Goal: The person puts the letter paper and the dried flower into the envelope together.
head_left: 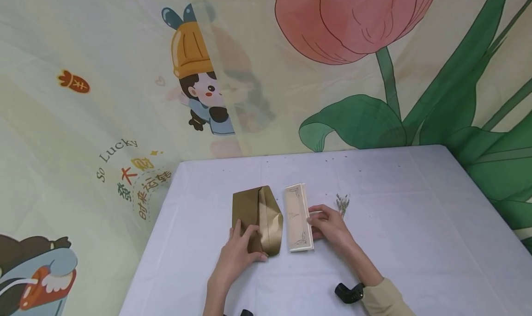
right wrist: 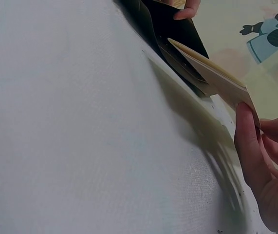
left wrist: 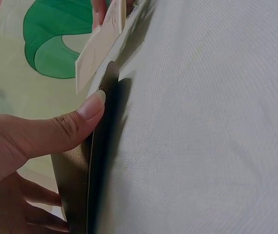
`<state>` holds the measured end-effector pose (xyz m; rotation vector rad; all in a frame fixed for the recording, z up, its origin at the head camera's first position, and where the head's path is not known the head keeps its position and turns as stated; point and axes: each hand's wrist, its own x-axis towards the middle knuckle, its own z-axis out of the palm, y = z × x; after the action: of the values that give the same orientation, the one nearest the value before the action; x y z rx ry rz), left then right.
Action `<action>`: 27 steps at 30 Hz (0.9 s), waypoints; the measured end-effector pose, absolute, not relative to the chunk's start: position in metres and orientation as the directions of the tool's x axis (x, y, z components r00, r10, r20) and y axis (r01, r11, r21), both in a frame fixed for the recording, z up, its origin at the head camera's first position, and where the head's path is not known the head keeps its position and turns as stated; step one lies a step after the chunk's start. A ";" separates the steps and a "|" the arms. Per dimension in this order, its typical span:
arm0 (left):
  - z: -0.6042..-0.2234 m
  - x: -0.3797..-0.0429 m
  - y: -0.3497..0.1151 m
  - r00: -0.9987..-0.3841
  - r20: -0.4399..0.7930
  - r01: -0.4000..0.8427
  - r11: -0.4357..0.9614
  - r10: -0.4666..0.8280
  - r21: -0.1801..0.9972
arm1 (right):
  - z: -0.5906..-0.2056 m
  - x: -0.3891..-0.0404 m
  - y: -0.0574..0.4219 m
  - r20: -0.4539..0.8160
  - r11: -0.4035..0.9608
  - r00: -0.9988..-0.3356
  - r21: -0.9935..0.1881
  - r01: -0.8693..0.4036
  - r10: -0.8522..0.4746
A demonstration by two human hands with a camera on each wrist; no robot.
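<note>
Head view: envelope (head_left: 245, 203) on the counter (head_left: 174, 270), flap (head_left: 273, 226) unfolded toward the card (head_left: 297, 216), which sits just beside it, outside; nothing closed up yet, and I can't tell how much is left. My left hand (head_left: 238, 250) reaches in from below, fingers bent over the envelope; my right hand (head_left: 330, 224) angles in from the right, small sprig (head_left: 342, 205) lying just past it. Left wrist: thumb along one edge, fingers opposite, pinching the envelope. Right wrist: thumb and fingertips pinch the card's edge, card tilted, shadow beneath.
</note>
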<state>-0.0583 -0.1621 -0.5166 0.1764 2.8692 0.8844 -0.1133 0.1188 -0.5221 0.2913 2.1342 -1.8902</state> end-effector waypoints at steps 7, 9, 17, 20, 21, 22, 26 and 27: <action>-0.518 -0.059 -0.161 -0.986 -0.080 0.079 0.828 0.148 0.555 | -0.524 -0.114 0.116 -0.315 0.116 -0.947 -0.945 0.307 -0.060; -0.519 -0.059 -0.161 -0.986 -0.080 0.079 0.830 0.147 0.553 | -0.525 -0.114 0.115 -0.310 0.113 -0.948 -0.947 0.301 -0.071; -0.519 -0.059 -0.161 -0.987 -0.081 0.070 0.828 0.138 0.557 | -0.520 -0.114 0.109 -0.272 0.059 -0.953 -0.962 0.267 -0.134; -0.519 -0.060 -0.161 -0.987 -0.082 0.067 0.825 0.137 0.561 | -0.521 -0.115 0.106 -0.264 0.056 -0.953 -0.964 0.258 -0.149; -0.519 -0.060 -0.161 -0.987 -0.084 0.066 0.825 0.136 0.562 | -0.522 -0.115 0.105 -0.263 0.056 -0.953 -0.965 0.257 -0.154; -0.519 -0.060 -0.161 -0.987 -0.085 0.063 0.824 0.134 0.563 | -0.522 -0.115 0.104 -0.261 0.058 -0.952 -0.965 0.255 -0.158; -0.519 -0.060 -0.161 -0.987 -0.093 0.055 0.823 0.129 0.566 | -0.523 -0.116 0.101 -0.260 0.056 -0.951 -0.965 0.254 -0.164; -0.519 -0.060 -0.161 -0.987 -0.094 0.054 0.823 0.129 0.565 | -0.523 -0.116 0.100 -0.261 0.057 -0.951 -0.965 0.255 -0.166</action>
<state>-0.0600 -0.1611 -0.5190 0.1453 2.8765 0.8861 -0.1164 0.1002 -0.5229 0.0901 2.0375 -1.9664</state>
